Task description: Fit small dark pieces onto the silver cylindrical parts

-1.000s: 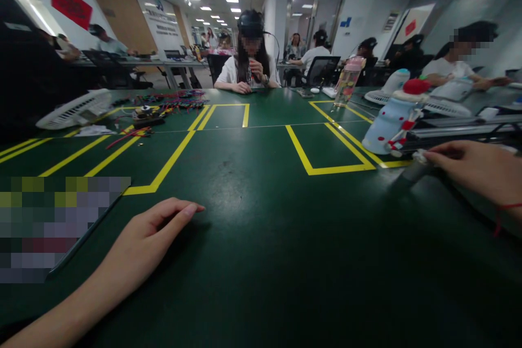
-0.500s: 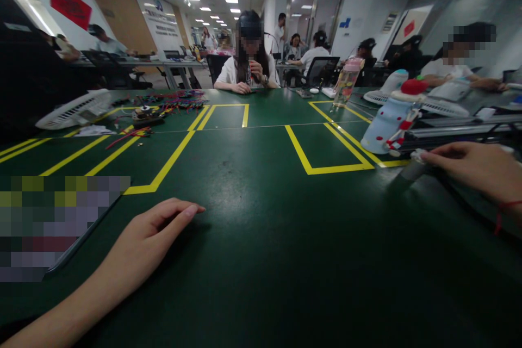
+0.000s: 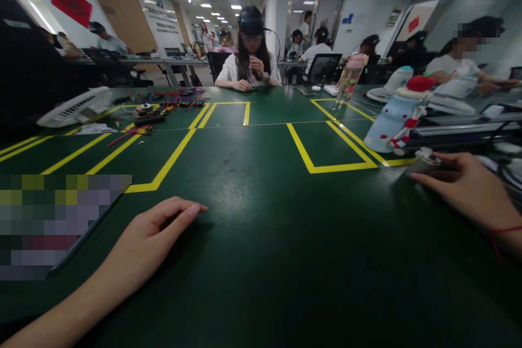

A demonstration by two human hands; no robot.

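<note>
My left hand (image 3: 150, 239) lies palm down on the dark green table (image 3: 261, 196), fingers loosely curled, holding nothing. It rests just right of a flat pixelated item (image 3: 61, 223). At the right edge my right hand (image 3: 468, 190), with a red string on the wrist, closes its fingers around a small grey object with a pale tip (image 3: 424, 159) that lies on the table. That object is just in front of a tilted pale blue bottle with a red cap (image 3: 393, 122).
Yellow tape outlines (image 3: 326, 166) mark the table. Coloured wires (image 3: 179, 99) and a white fan (image 3: 75, 107) sit at the far left, a pink bottle (image 3: 349, 80) far right, metal rails (image 3: 460, 130) beside the blue bottle. A person (image 3: 249, 60) sits opposite; others work behind.
My right hand has slid a little toward me and lower in the view, keeping its hold on the small grey object. My left hand has stayed put.
</note>
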